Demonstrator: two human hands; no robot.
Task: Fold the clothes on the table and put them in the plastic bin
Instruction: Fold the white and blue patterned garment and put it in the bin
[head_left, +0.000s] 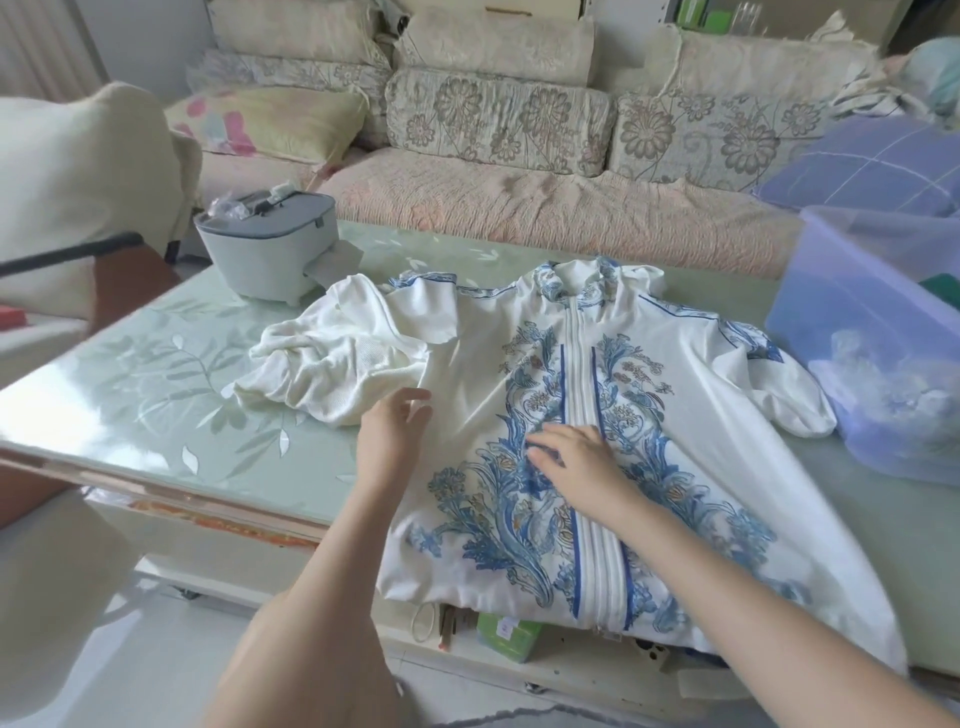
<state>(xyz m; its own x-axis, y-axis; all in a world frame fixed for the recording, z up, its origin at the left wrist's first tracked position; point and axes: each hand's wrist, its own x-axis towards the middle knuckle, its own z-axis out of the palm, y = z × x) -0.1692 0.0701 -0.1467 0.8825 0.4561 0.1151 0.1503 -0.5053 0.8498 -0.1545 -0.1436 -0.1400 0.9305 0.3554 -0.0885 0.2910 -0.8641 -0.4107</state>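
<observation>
Your white zip-front jacket with blue floral print (675, 467) lies front-up and spread out on the pale green, leaf-patterned glass surface (156, 374). Its collar points toward the sofa and its hem hangs over the near edge.

Your right hand (576, 462) lies palm-down on the middle of the jacket's chest. The fingers (545, 441) are straight and a little spread, pressing flat on the blue print just left of the white zip strip (579, 379). Nothing is pinched.

Your left hand (395, 431) reaches to the jacket's left side. Its fingers (415, 402) are extended and close together, and the tips touch the fabric where the body meets the crumpled white left sleeve (332, 358). That hand is slightly blurred, so you cannot tell whether the tips are tucked under the cloth.

The crumpled sleeve is bunched in a heap on the surface, just beyond your left fingertips. The opposite sleeve (779, 395) lies out to the right, with its cuff just beside the wall of the translucent blue-violet plastic bin (872, 338), which stands at the surface's right end. Pale contents show dimly through the bin's wall.

A white and grey lidded appliance (265, 249) stands at the far left of the surface, near the bunched sleeve. The cream floral-patterned sofa (498, 119) runs behind.
</observation>
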